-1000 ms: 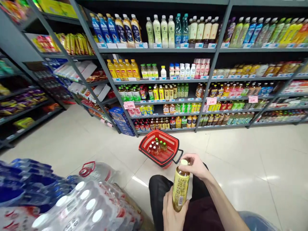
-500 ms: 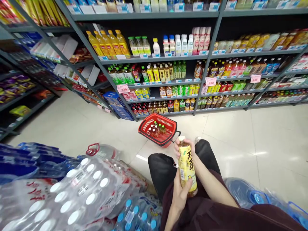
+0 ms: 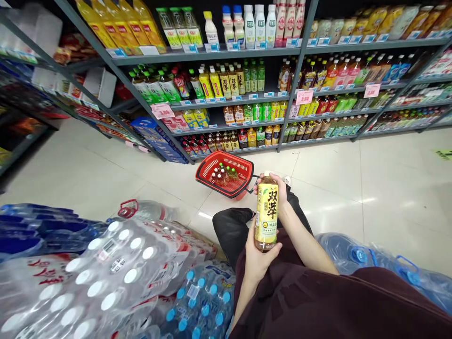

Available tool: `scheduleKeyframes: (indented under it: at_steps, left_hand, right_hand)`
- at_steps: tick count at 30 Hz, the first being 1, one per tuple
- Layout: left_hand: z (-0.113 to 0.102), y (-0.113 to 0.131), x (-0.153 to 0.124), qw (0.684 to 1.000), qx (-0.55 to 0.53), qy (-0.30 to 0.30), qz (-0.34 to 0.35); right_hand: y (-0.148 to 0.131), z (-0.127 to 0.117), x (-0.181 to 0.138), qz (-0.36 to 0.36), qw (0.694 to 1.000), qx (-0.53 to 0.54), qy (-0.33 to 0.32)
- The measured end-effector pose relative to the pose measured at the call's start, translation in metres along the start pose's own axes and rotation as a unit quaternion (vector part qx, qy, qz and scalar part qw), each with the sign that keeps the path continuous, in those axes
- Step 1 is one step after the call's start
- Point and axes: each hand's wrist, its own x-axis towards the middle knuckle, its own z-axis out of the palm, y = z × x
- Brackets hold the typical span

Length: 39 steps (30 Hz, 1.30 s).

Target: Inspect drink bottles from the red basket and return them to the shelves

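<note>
A drink bottle [image 3: 267, 212] with a yellow label and a white cap stands nearly upright in front of me, its printed front facing me. My left hand [image 3: 259, 256] is wrapped round its base, thumb to the right. Near the cap, my right hand [image 3: 280, 188] grips the bottle's upper part from behind, so some of its fingers are hidden. Just beyond the bottle, on the floor, is a red shopping basket [image 3: 243, 164] with several small bottles [image 3: 223, 175] inside it.
Shelves [image 3: 212, 55] of drinks run across the back. Shrink-wrapped packs of white-capped bottles [image 3: 116, 263] and blue-capped bottles [image 3: 203, 301] are stacked at my left. Large water jugs [image 3: 356, 254] lie at my right. Pale tiled floor [image 3: 328, 183] lies between.
The bottle has turned so its label front faces me, and both hands have shifted slightly up and left in the view with it. The camera view has tilted down.
</note>
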Motion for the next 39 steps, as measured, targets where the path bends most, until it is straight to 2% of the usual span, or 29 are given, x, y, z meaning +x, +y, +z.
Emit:
scheduleKeyframes:
  at_steps: [4,8,16,21,39]
  left_hand:
    - [-0.003,0.003,0.004,0.998,0.01,0.069,0.004]
    - [-0.005,0.005,0.003,0.994,-0.039,0.1,0.006]
    - [-0.006,0.001,0.002,0.999,-0.026,0.041,0.012]
    - [-0.006,-0.002,0.003,0.999,-0.016,0.03,0.023]
    - [-0.007,0.001,0.003,1.0,-0.019,0.012,0.016]
  right_hand:
    - [0.007,-0.002,0.006,-0.013,0.999,-0.015,0.026]
    - [0.014,-0.004,0.012,-0.001,0.998,-0.025,0.051]
    - [0.008,-0.007,0.009,-0.022,0.996,-0.059,0.07]
    - [0.005,-0.006,0.007,-0.044,0.993,-0.08,0.074]
    - [0.005,-0.007,0.005,-0.044,0.991,-0.089,0.086]
